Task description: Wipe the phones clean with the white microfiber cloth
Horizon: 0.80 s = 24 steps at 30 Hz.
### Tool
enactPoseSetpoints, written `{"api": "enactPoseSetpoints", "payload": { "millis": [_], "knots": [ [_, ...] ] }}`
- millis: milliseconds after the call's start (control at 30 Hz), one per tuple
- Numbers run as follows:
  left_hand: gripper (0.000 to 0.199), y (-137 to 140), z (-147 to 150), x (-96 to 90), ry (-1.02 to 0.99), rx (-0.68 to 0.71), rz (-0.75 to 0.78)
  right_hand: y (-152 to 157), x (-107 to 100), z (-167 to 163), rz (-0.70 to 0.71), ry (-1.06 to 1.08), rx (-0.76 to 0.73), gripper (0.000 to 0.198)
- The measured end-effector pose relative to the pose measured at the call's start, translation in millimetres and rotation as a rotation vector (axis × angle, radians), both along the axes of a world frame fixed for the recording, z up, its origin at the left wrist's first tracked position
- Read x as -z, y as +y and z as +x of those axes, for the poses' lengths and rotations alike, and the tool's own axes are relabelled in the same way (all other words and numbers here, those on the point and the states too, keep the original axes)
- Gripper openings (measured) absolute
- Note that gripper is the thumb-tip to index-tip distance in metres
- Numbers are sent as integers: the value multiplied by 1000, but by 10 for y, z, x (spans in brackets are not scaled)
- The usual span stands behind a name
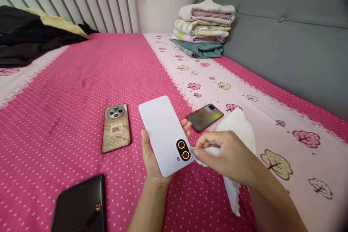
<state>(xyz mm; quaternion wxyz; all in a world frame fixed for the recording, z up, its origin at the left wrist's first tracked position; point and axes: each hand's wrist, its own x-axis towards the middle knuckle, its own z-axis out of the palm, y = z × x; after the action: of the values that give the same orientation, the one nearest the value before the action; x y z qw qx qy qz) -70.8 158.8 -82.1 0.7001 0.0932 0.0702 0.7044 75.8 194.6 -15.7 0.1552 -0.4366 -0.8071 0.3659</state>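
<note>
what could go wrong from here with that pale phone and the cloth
The pale phone might slip if the right hand pushes against its edge, since only the left hand supports it.
Any grit in the white cloth could scratch the camera module close by.
The cloth's loose part might catch the greenish phone lying near it.

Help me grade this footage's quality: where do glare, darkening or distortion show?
In the head view, greenish glare marks the olive phone, the right corners darken, and the radiator slants, likely wide-angle stretch; same view, the pale phone looks crisp.
</note>
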Motion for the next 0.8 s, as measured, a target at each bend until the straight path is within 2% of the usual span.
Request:
{"api": "enactPoseSetpoints", "payload": {
  "millis": [200,800],
  "knots": [
    [81,-11,5,-17,17,14,0,7,72,-31,13,-24,55,15],
    [82,-36,37,-14,99,28,33,-19,92,-113,137,-22,222,13]
  ]
}}
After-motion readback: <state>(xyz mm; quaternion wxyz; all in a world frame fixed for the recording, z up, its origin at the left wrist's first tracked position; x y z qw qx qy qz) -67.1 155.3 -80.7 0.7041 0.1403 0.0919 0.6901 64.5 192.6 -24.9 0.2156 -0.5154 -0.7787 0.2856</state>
